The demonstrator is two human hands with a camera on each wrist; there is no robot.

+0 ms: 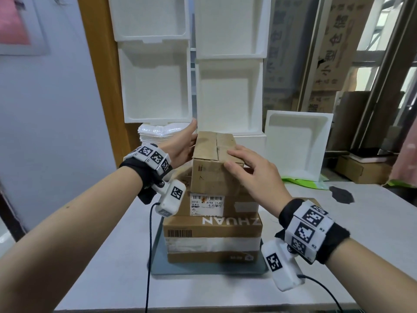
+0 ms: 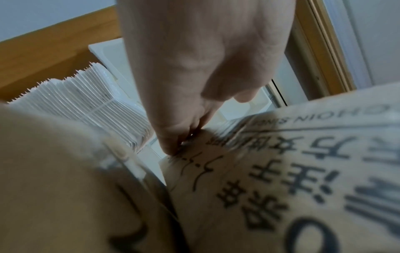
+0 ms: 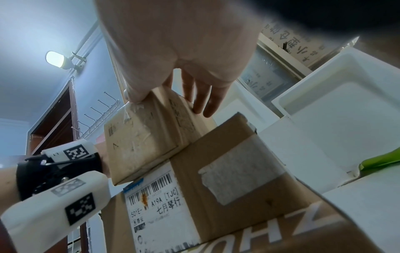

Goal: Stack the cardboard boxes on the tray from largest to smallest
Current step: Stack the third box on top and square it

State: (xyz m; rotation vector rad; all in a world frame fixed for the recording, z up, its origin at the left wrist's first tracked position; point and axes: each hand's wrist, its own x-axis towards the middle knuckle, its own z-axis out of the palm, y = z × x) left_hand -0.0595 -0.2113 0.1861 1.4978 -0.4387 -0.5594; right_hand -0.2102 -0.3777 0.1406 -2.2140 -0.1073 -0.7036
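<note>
Three cardboard boxes stand stacked on a grey tray (image 1: 203, 268). The largest box (image 1: 212, 222), printed ZHUAN, is at the bottom. A middle box (image 1: 230, 206) with a barcode label sits on it. The small box (image 1: 207, 175) is on top, toward the stack's left side. My left hand (image 1: 187, 143) holds its left side, with its fingertips (image 2: 171, 147) on the far edge. My right hand (image 1: 234, 159) grips the near right top corner, thumb on the front face and fingers (image 3: 201, 102) down the right side. The small box (image 3: 140, 140) rests on the middle box (image 3: 216, 171).
White foam boxes (image 1: 158, 82) are stacked upright right behind the stack. A pile of white bags (image 1: 155, 134) lies at the back left. Another foam box (image 1: 295, 143), a green bag (image 1: 300, 181) and a dark patch (image 1: 340, 194) are on the right of the white table (image 1: 101, 279).
</note>
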